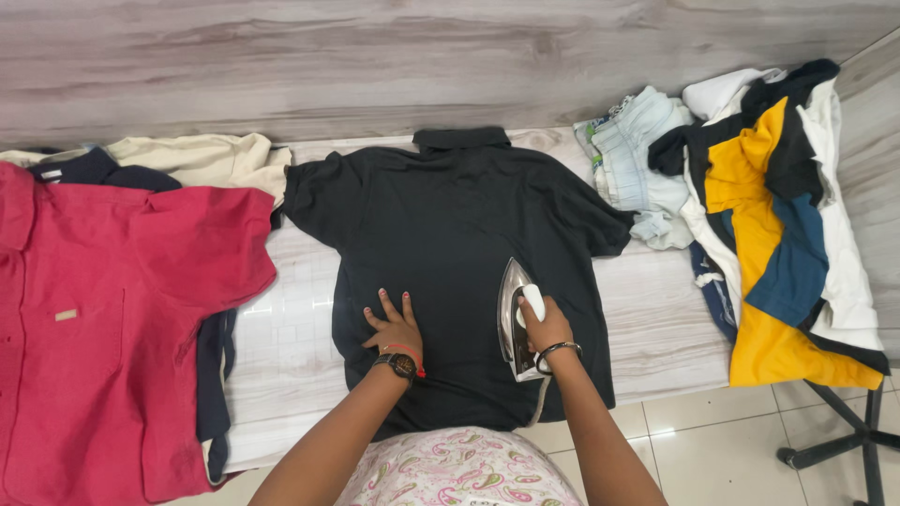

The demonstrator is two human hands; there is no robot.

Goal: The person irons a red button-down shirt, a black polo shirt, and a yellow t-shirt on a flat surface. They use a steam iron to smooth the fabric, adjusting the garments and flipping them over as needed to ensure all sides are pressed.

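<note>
I'm taking the black polo shirt [459, 272] as the landmark: it lies flat, back up, in the middle of the ironing table [291, 328], collar away from me, hem toward me.

Right hand [546, 328] is clenched around the handle of the iron [514, 319]. The iron sits on the shirt's lower right quarter, long axis running along the shirt's length, nose toward the collar. Cord [539, 403] drops off the hem edge.

Left hand [396, 330] is flat on the shirt, fingers spread, gripping nothing, palm pressing the fabric just left of the iron. Not touching the iron; a strip of cloth shows between them. Unpressed cloth lies ahead of the nose, toward the collar. Right hand is the one on the iron, left is beside it.

No containers. Left of the shirt: red shirt [112, 309] over a navy garment [217, 375], and a cream garment [202, 155] behind. Right of the shirt: a heap with pale striped clothes [633, 150] and a yellow, blue and black top [769, 234].
</note>
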